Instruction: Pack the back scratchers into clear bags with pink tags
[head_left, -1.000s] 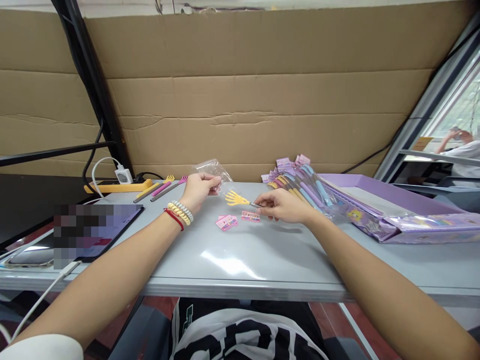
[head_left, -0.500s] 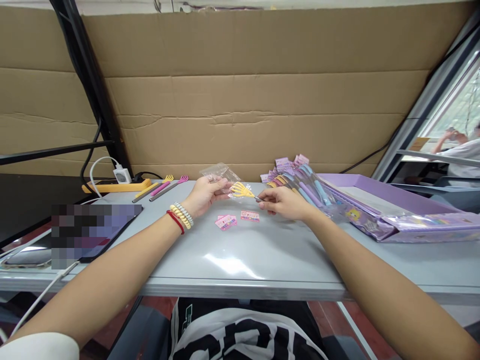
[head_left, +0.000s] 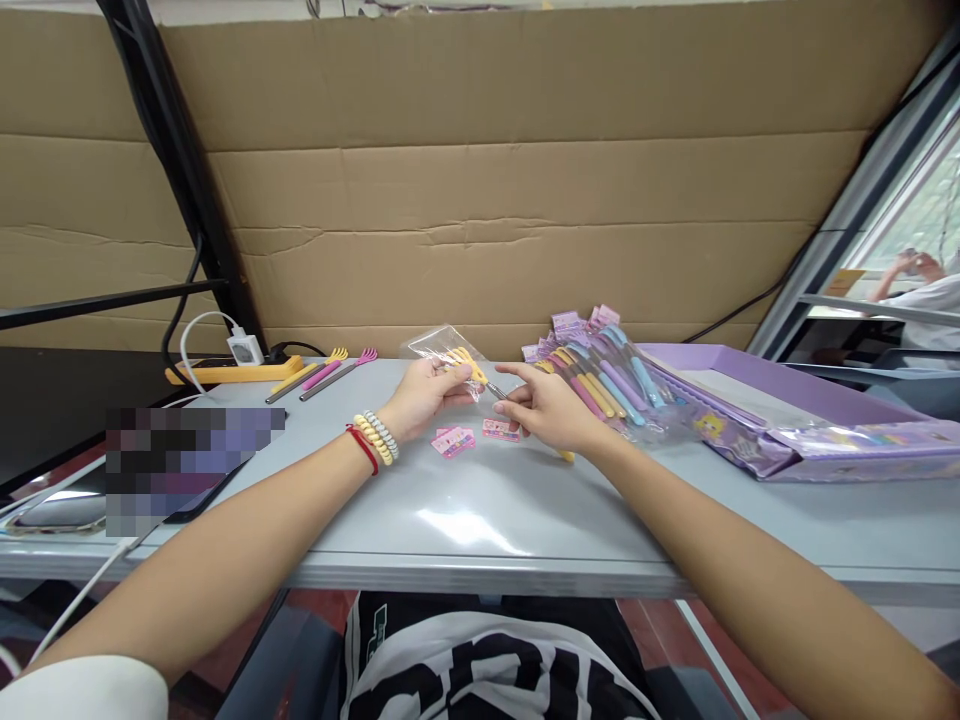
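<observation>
My left hand [head_left: 431,398] pinches a clear plastic bag [head_left: 437,341] above the table. The yellow claw head of a back scratcher [head_left: 471,362] lies inside the bag, partly behind my left fingers. My right hand [head_left: 544,405] grips the scratcher's metal shaft, its index finger stretched toward the bag. The yellow end of the handle pokes out beneath my right wrist. Below the hands lie small pink printed cards [head_left: 453,441], with another pink card [head_left: 501,429] partly under my right fingers.
Yellow and pink back scratchers [head_left: 339,374] lie at the back left, near a yellow power strip [head_left: 240,372]. Bagged, tagged scratchers [head_left: 600,375] are piled to the right, beside a purple box [head_left: 810,400]. A tablet-like device [head_left: 214,490] is at the left. Cardboard [head_left: 487,180] stands behind.
The scratcher's claw head has gone further into the bag, moving left and up. My right hand has shifted slightly left and its index finger has straightened.
</observation>
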